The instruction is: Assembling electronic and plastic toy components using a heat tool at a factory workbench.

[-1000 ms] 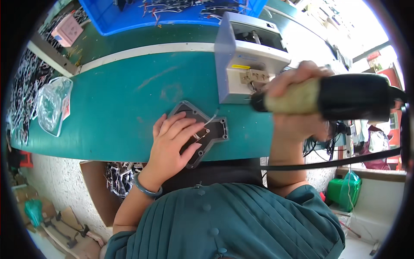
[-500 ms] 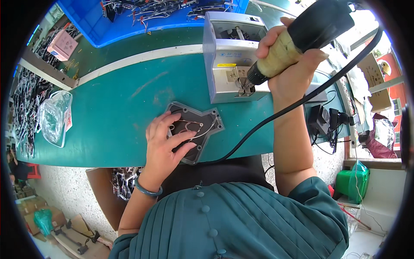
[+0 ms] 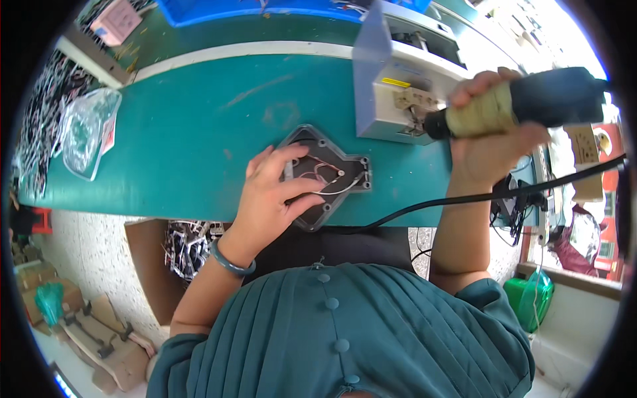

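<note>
A shallow grey plastic housing point(image 3: 306, 215) with an angular outline and a narrow right end lies near the table's front edge. Thin reddish wires and a white wire point(image 3: 346, 190) run inside it. Curled over the housing's left side, my left hand point(image 3: 269, 189) has its thumb and fingertips down among the wires. My right hand point(image 3: 488, 156) is wrapped round the tan-taped grip of a black electric screwdriver point(image 3: 554, 96). The driver lies almost level, its nose beside the metal outlet of a pale box-shaped screw feeder point(image 3: 375, 99). Whether a screw sits on its tip cannot be made out.
The driver's black cable point(image 3: 464, 198) crosses over my right forearm to the table's front edge. A clear plastic tray point(image 3: 89, 132) stands at the left. A blue bin point(image 3: 219, 14) is at the back. Black adapters and cords point(image 3: 514, 202) lie at the right.
The screwdriver has swung from a steep slant to nearly level, and its nose has shifted slightly right of the feeder outlet. My left hand stays on the housing. The whole view has shifted.
</note>
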`<action>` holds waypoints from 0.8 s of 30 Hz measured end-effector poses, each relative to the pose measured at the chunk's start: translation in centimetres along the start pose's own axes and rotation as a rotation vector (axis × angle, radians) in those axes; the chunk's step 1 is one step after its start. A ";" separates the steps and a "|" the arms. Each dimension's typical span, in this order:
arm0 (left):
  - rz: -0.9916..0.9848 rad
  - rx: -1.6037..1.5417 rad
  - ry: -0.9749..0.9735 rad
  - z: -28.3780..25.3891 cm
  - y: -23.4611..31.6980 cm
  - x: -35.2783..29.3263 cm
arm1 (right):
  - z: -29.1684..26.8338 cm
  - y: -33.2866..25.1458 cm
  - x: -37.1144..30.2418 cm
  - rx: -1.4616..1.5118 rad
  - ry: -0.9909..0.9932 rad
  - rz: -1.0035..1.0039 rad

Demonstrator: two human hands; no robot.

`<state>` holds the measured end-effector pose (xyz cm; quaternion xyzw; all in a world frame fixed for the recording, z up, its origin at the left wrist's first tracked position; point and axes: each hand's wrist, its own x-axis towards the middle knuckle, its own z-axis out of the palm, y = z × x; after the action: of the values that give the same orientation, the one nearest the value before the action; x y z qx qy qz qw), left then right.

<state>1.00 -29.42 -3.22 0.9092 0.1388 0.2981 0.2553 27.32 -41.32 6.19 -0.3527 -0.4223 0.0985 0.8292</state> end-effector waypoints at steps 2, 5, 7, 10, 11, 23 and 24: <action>0.026 -0.058 -0.033 0.3 0.1 0.2 | 0.4 0.4 -0.8 -0.021 -0.040 0.030; 0.038 -0.102 -0.032 0.4 0.4 0.5 | 3.0 2.5 -2.3 0.346 0.001 0.227; 0.019 -0.145 -0.004 0.5 0.5 0.5 | 4.9 3.8 -2.8 0.138 -0.041 0.237; 0.005 -0.204 0.024 0.9 0.9 0.6 | 6.1 4.8 -3.3 0.020 -0.089 0.232; 0.007 -0.218 0.022 1.0 1.0 0.7 | 6.3 5.0 -3.3 0.018 -0.109 0.224; -0.001 -0.246 0.014 1.5 1.3 0.6 | 6.2 5.5 -3.2 0.030 -0.097 0.279; -0.002 -0.246 0.015 1.5 1.3 0.6 | 6.2 5.6 -3.2 0.029 -0.098 0.279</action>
<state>2.55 -30.84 -3.23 0.8687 0.1040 0.3193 0.3641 21.32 -35.59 2.89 -0.3907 -0.4076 0.2362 0.7908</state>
